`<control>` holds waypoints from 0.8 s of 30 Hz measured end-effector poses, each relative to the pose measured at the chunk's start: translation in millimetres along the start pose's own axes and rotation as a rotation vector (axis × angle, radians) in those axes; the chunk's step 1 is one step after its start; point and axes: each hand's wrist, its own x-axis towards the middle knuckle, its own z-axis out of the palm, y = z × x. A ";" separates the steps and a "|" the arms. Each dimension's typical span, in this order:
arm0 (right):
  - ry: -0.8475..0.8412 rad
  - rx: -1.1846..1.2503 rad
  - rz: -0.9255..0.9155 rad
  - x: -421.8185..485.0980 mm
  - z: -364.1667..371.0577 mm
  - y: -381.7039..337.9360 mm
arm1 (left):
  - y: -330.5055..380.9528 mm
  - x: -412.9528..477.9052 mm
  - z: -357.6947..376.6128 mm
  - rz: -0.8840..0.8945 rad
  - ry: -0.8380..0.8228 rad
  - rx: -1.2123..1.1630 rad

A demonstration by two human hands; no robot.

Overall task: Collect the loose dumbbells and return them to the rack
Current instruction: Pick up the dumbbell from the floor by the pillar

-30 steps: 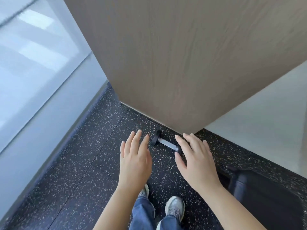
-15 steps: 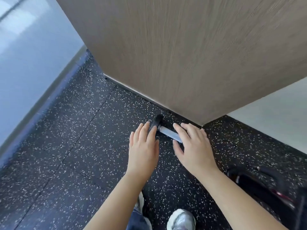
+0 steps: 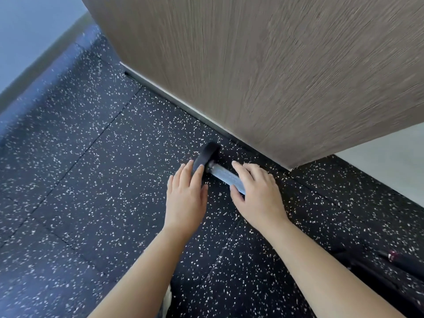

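Note:
A small dumbbell with a silver knurled handle and black end weights lies on the black speckled floor, close to the foot of a wooden panel. My left hand is flat with its fingers apart, and the fingertips touch the left black weight. My right hand lies over the handle, fingers draped across the top and thumb against the near side, not closed around it. It hides the dumbbell's right end. No rack is in view.
The wooden panel rises right behind the dumbbell. A pale wall stands to the right and a grey wall at far left. Dark equipment lies on the floor at bottom right. My shoe shows at the bottom.
Both hands have reached forward and down onto the dumbbell: the left now touches the black weight, the right covers the handle. The view has dropped closer to the floor.

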 end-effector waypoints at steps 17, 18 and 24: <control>-0.147 0.000 -0.014 47.3 88.9 31.3 | -39.7 26.7 68.1 0.075 0.065 -0.036; -0.149 -0.010 -0.006 49.7 91.4 32.0 | -40.7 28.1 69.1 0.086 0.064 -0.045; -0.151 0.026 0.038 61.0 96.3 37.1 | -43.6 31.0 75.0 0.077 0.096 -0.199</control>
